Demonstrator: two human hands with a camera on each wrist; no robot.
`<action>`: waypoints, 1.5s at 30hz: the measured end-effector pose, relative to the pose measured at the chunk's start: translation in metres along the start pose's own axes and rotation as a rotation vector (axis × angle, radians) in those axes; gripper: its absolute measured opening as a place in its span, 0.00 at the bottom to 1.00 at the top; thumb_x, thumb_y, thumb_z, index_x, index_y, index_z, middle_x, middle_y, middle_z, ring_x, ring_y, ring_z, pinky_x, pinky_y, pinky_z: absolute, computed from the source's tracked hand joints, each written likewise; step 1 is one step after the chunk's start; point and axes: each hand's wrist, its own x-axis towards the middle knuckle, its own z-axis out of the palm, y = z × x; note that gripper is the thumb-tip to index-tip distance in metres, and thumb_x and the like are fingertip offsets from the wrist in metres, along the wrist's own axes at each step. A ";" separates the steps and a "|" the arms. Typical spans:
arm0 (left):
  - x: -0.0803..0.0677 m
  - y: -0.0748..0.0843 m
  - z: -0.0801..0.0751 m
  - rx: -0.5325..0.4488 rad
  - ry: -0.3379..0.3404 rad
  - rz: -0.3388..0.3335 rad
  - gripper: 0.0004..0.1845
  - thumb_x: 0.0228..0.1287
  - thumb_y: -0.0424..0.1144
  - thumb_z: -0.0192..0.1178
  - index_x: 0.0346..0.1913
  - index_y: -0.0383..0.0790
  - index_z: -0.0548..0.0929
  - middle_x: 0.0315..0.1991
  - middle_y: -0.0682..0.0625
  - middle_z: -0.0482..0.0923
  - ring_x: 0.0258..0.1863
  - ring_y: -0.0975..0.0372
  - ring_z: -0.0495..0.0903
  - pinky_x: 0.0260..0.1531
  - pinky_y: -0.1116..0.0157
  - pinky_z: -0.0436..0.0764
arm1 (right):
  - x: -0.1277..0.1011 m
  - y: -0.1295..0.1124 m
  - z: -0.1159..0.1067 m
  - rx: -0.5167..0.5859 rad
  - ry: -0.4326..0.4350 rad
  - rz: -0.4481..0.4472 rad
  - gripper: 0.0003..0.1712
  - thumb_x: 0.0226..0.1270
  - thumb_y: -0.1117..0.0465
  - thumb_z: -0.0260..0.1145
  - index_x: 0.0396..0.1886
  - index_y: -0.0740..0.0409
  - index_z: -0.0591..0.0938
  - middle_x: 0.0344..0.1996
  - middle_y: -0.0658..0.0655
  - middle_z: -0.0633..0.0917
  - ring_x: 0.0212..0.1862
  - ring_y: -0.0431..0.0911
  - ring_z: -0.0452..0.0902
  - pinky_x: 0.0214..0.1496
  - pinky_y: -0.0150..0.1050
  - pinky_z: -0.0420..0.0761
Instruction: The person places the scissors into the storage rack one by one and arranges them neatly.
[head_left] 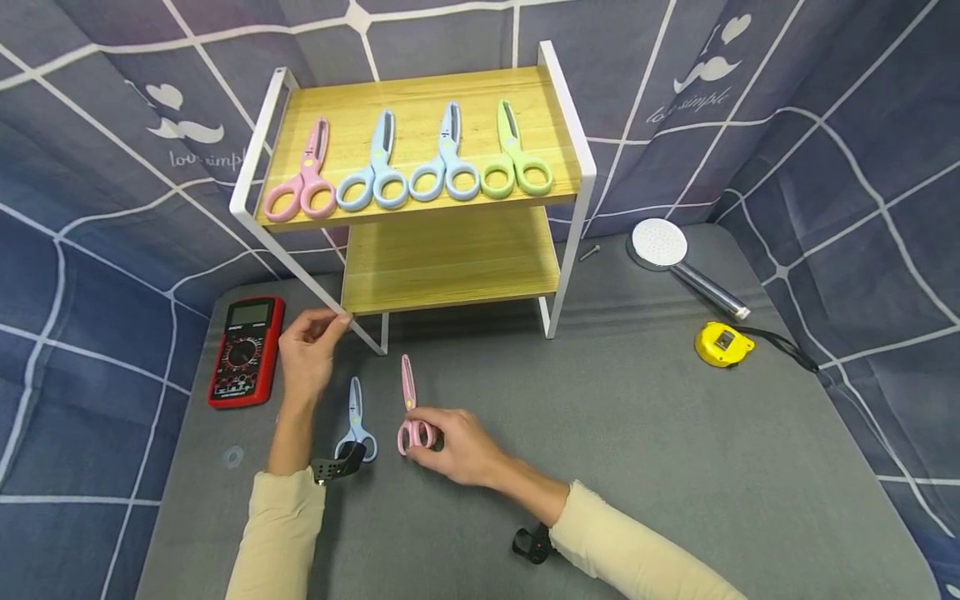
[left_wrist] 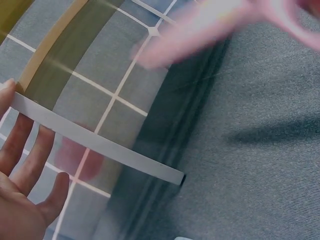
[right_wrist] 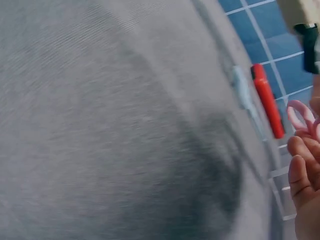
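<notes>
Pink scissors (head_left: 407,385) lie on the grey table, tips toward the rack. My right hand (head_left: 438,442) pinches their handle loops; the loops (right_wrist: 300,112) show beside my fingers (right_wrist: 300,170) in the right wrist view. Blue scissors (head_left: 356,417) lie just to the left, untouched. My left hand (head_left: 330,329) holds the slanted white leg (left_wrist: 100,145) of the rack between thumb and fingers (left_wrist: 27,150). The rack's top shelf (head_left: 420,92) carries a row of pink, two blue and green scissors. The pink scissors (left_wrist: 200,25) appear blurred in the left wrist view.
A red multimeter (head_left: 246,350) lies at the left of the table. A silver shower head (head_left: 658,243), a yellow tape measure (head_left: 722,343) and a small screw (head_left: 588,252) lie at the right. The rack's lower shelf (head_left: 450,258) holds nothing. Blue patterned cloth surrounds the table.
</notes>
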 end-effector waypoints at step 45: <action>-0.001 -0.001 0.000 -0.022 -0.003 0.041 0.05 0.60 0.18 0.61 0.37 0.15 0.78 0.28 0.58 0.83 0.28 0.69 0.81 0.33 0.74 0.79 | 0.107 -0.037 -0.068 0.076 0.269 0.298 0.24 0.63 0.59 0.72 0.58 0.56 0.80 0.27 0.49 0.80 0.27 0.40 0.76 0.29 0.32 0.72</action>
